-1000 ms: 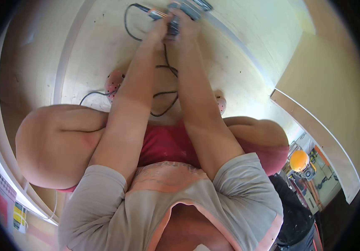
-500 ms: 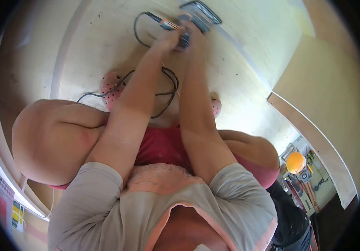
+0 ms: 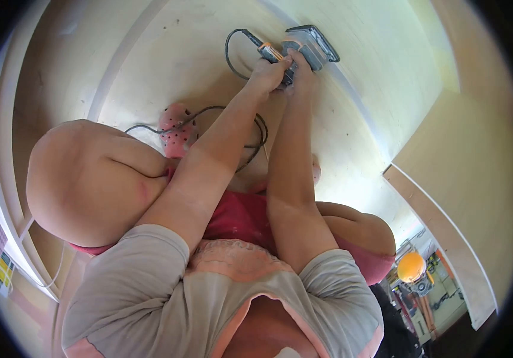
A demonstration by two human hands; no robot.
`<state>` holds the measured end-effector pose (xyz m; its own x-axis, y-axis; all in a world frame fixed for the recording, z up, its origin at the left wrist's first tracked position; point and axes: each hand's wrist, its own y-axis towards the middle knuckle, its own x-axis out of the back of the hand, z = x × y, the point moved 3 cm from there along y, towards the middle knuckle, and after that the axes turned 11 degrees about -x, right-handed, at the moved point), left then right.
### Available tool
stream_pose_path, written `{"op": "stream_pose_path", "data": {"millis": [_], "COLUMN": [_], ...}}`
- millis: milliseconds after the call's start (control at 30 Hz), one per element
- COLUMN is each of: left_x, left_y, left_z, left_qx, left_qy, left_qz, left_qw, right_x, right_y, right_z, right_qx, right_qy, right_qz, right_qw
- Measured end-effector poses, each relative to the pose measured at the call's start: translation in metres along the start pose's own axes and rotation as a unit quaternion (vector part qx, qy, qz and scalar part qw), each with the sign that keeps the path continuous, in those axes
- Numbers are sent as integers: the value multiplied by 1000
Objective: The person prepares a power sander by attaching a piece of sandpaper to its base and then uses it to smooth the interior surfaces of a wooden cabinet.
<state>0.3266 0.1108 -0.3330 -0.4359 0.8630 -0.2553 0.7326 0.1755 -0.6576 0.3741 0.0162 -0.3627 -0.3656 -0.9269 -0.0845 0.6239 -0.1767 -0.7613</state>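
A grey and orange electric sander (image 3: 311, 49) rests against the pale wooden panel (image 3: 357, 36) at the top of the head view, its dark flat pad turned up and to the right. My left hand (image 3: 266, 76) is closed around the handle, near where the cord comes out. Beside it, my right hand (image 3: 301, 77) grips the sander's body, thumb along its near side. The black cord (image 3: 227, 51) loops from the handle and runs behind my left forearm. Both arms are stretched forward between my bent knees.
Pink clogs (image 3: 176, 128) are on my feet, with the cord crossing the left one. A wooden partition with a white edge (image 3: 447, 221) stands at the right. Below it are an orange round object (image 3: 411, 267) and assorted tools. White framing (image 3: 6, 197) runs along the left.
In the view, the sander and both hands have moved right and slightly down, and their motion blur is gone. The surroundings have shifted too, as the camera moved. Both hands keep hold.
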Motion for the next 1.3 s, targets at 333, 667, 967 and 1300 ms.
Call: {"op": "stream_pose_path", "data": {"millis": [333, 667, 967, 1300], "left_x": [51, 43, -2, 54], "left_y": [16, 44, 3, 35], "left_z": [-45, -12, 10, -22], "left_qx": [-22, 37, 133, 44], "left_qy": [-38, -134, -87, -127], "left_qz": [-42, 68, 51, 33], "left_qw": [998, 988, 986, 990], "right_x": [-74, -37, -1, -74], "right_y": [-17, 10, -50, -29], "right_z": [-2, -16, 23, 2], "right_qx": [-13, 11, 14, 5], "right_qy": [-63, -29, -43, -45], "right_qz": [-68, -10, -122, -12], "right_qw": [996, 999, 992, 999]}}
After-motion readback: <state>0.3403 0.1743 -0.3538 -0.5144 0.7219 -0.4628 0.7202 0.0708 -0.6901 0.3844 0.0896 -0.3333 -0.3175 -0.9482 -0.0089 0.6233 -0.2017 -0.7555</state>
